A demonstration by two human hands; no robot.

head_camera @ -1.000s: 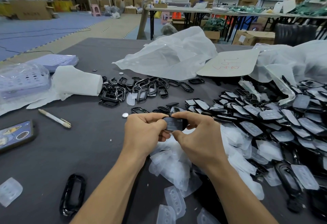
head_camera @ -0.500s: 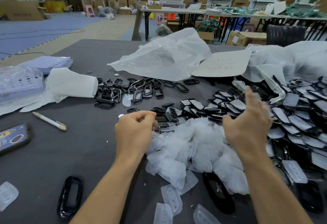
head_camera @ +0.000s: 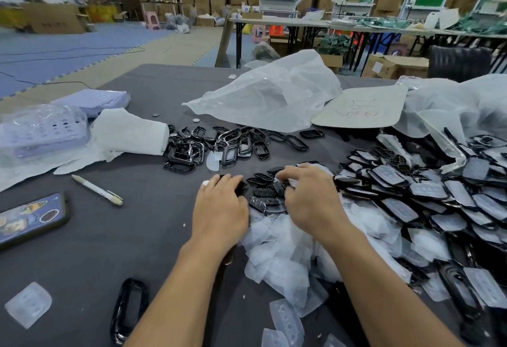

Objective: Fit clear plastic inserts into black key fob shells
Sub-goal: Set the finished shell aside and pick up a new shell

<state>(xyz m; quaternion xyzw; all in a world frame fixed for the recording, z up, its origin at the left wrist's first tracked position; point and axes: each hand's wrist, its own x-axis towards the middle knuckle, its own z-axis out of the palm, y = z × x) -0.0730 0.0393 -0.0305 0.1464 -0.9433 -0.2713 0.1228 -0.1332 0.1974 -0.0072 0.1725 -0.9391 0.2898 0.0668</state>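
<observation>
Several black shells (head_camera: 264, 202) | between left fingers (head_camera: 223, 182) and right fingers (head_camera: 292, 173) | touching both

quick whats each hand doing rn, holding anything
Left hand: palm down on the black shells, grip cannot be told.
Right hand: fingers in the same shells, grip cannot be told.

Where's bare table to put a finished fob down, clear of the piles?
Bare grey cloth lies between the pen and the left hand, running toward you to the loose black ring. Another strip lies left of the plastic bag. Crowded: clear inserts and fitted shells fill the right.
</observation>
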